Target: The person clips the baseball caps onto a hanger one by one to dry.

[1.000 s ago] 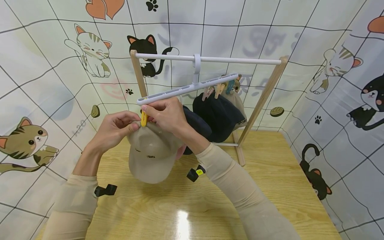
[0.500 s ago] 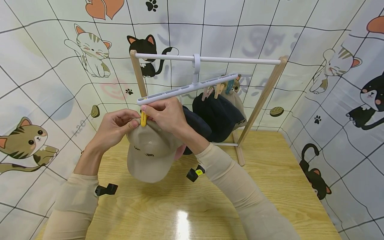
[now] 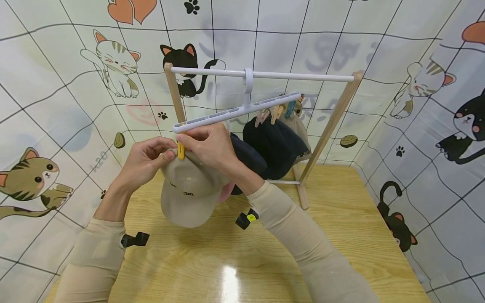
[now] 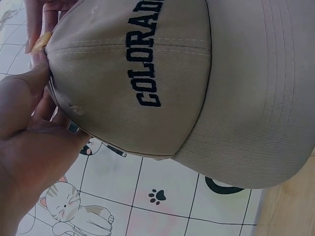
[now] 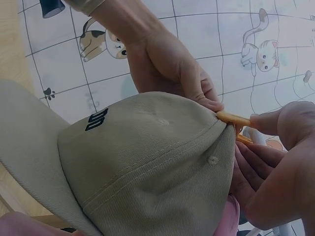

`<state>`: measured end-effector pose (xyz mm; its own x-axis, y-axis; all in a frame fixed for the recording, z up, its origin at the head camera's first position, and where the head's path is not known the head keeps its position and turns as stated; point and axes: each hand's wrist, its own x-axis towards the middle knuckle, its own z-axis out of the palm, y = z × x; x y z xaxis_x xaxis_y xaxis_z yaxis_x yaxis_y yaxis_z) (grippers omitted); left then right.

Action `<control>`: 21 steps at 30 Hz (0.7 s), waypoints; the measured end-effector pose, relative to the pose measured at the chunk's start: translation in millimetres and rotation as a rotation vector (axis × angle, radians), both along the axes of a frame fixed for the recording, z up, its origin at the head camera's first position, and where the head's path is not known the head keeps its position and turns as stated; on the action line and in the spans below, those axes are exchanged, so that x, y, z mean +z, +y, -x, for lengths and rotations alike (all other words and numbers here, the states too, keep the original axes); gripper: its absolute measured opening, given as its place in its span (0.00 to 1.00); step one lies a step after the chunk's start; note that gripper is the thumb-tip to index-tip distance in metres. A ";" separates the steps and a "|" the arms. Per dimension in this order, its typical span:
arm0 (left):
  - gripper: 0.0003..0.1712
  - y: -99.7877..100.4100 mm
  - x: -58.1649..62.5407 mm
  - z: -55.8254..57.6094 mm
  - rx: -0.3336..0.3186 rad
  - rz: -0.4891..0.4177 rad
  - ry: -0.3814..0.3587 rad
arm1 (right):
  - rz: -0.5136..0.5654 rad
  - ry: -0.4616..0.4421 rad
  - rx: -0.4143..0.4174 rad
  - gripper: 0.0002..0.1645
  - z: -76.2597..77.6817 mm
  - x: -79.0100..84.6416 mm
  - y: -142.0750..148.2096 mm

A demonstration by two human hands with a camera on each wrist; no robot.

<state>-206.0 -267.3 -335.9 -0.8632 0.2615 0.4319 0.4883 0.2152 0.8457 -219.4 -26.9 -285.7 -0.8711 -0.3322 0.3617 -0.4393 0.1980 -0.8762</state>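
Note:
A beige baseball cap (image 3: 189, 181) with dark lettering hangs at the low left end of a white hanger (image 3: 227, 114). My left hand (image 3: 145, 164) pinches the top of its crown between thumb and fingers. My right hand (image 3: 214, 147) pinches a yellow clothespin (image 3: 181, 150) just under the hanger's end. In the right wrist view the clothespin (image 5: 234, 119) sits at the crown's peak, its jaws right at the fabric. The left wrist view shows the cap (image 4: 133, 64) from the front, its visor to the right.
The hanger hooks over the white bar of a wooden rack (image 3: 329, 126). Pink, tan and blue clothespins (image 3: 278, 113) hold dark and beige caps at its right end. Another navy cap (image 3: 248, 155) and something pink hang behind the beige cap. The wooden table (image 3: 341, 235) lies below.
The beige cap has risen slightly, its visor swaying a little. My left hand has moved up a touch; my right hand stays almost still on the clothespin.

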 end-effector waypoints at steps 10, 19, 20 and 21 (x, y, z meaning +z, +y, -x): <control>0.09 -0.5 -1.0 1.0 -0.016 0.061 -0.012 | -0.030 -0.016 0.016 0.13 -1.5 0.4 2.7; 0.10 -2.1 -4.0 1.4 -0.035 0.076 0.005 | -0.027 -0.010 0.054 0.15 0.1 -3.0 4.5; 0.10 -2.4 -4.6 1.1 -0.031 0.079 0.006 | -0.030 -0.005 0.059 0.15 0.1 -3.4 4.7; 0.11 -2.7 -5.4 1.1 -0.028 0.081 0.006 | -0.035 -0.004 0.063 0.15 0.1 -3.7 5.0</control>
<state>-207.0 -270.1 -341.2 -0.8523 0.3201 0.4136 0.5004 0.2692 0.8229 -219.5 -21.9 -289.4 -0.8497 -0.3983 0.3455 -0.4482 0.2004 -0.8712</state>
